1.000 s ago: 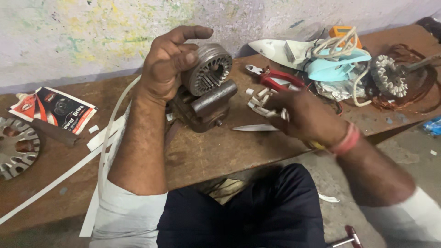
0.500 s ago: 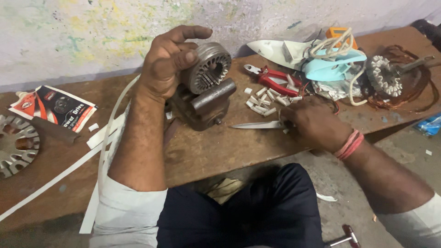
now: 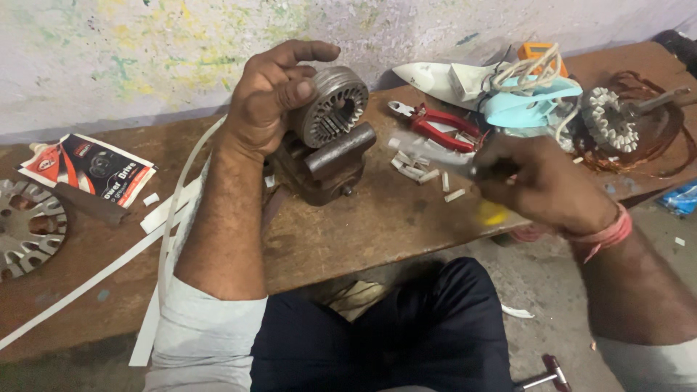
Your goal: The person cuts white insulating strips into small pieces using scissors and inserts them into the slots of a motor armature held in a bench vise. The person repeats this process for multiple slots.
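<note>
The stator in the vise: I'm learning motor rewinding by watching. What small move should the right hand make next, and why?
Probably carry the blade over to the stator: the right hand holds it lifted clear of the bench, tip towards the slots, while the left hand steadies the core.

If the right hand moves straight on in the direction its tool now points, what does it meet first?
Probably the slotted metal stator under the left hand. The right hand aims its blurred blade left towards it; depth is unclear.

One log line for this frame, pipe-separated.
left hand: grips motor stator on bench vise | right hand: holds blurred metal tool | bench: red pliers
</note>
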